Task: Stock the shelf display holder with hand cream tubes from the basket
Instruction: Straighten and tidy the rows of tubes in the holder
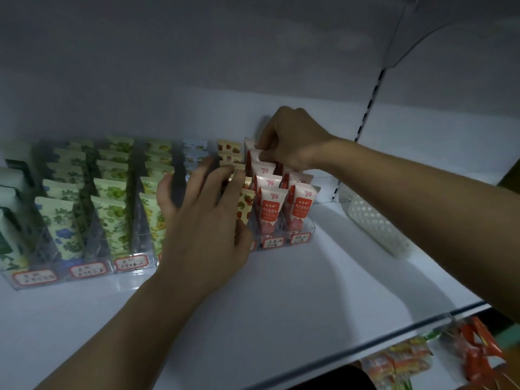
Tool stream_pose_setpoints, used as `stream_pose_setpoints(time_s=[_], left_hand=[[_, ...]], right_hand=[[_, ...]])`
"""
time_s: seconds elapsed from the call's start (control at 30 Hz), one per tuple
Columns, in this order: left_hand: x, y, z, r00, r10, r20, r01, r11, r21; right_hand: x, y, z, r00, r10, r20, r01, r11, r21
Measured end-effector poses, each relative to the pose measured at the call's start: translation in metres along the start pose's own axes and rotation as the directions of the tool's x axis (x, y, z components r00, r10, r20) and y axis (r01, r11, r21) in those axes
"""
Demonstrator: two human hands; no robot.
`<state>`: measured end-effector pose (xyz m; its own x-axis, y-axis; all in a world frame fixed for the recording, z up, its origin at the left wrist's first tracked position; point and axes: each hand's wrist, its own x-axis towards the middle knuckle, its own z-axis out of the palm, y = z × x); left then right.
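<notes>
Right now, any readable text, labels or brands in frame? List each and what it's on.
Red-and-white hand cream tubes: vertical white characters on the red panel, too blurred to quote; a small red logo above.
Price labels on the clear display holder front: handwritten characters in red frames, too blurred to read.
Floral and fruit tubes: pictures only, no text legible.
White perforated basket: no text.

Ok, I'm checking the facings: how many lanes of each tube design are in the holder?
dark green leaf tubes, cut off at the edge: 1
blue flower tubes: 1
green fruit tubes: 1
yellow fruit tubes: 1
pale blue tubes: 1
strawberry tubes: 1
red tubes: 2
Total: 8
</notes>
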<state>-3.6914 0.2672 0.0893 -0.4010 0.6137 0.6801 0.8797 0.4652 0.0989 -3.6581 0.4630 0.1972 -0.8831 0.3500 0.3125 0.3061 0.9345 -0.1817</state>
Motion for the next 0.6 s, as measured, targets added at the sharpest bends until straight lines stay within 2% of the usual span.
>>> stream_pose_setpoints(time_s=[0.37,0.6], left_hand=[[-0.0012,-0.0002,-0.003,1.0,0.001,0.022,-0.002,0.999,0.035],[-0.0021,0.0001,-0.0039,1.0,0.001,0.013,-0.002,0.998,0.064]], right_hand=[[-0.0074,-0.0022,0.0066,0.997,0.062,-0.042,-0.058,0.994,0.091],[-0.002,-0.0059,0.0015,0.999,0.023,0.029,-0.022,1.0,-0.023]])
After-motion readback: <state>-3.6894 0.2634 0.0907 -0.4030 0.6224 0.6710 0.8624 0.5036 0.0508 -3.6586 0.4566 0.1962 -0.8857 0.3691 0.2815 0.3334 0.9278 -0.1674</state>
